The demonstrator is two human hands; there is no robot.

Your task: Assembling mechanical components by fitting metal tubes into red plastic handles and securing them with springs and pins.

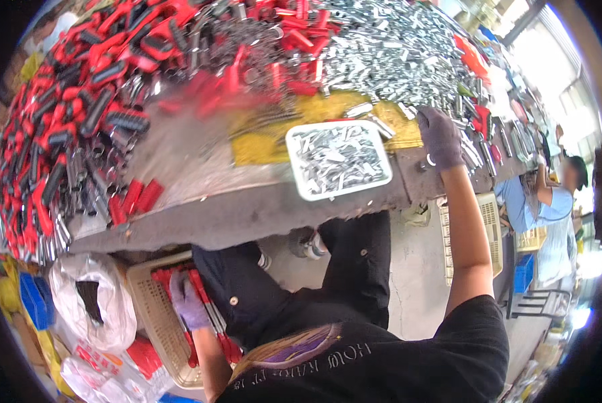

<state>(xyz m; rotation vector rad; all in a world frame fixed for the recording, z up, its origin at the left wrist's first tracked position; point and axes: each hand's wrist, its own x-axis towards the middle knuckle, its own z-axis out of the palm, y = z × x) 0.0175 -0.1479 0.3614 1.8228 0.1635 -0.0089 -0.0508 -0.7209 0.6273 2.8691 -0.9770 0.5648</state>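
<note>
Reaching down, the left hand [188, 300] grips red-handled tools [210, 310] in a beige basket [155, 316]; the right hand [440, 138] touches metal parts [408, 54] on the bench [247, 215], its grip unclear.

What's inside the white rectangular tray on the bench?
The white rectangular tray holds a heap of small shiny metal pieces, piled over its whole floor. Anything under the top layer is hidden.

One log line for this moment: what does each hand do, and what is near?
left hand: on red-handled tools in basket | right hand: on metal parts at table | near: white tray
</note>
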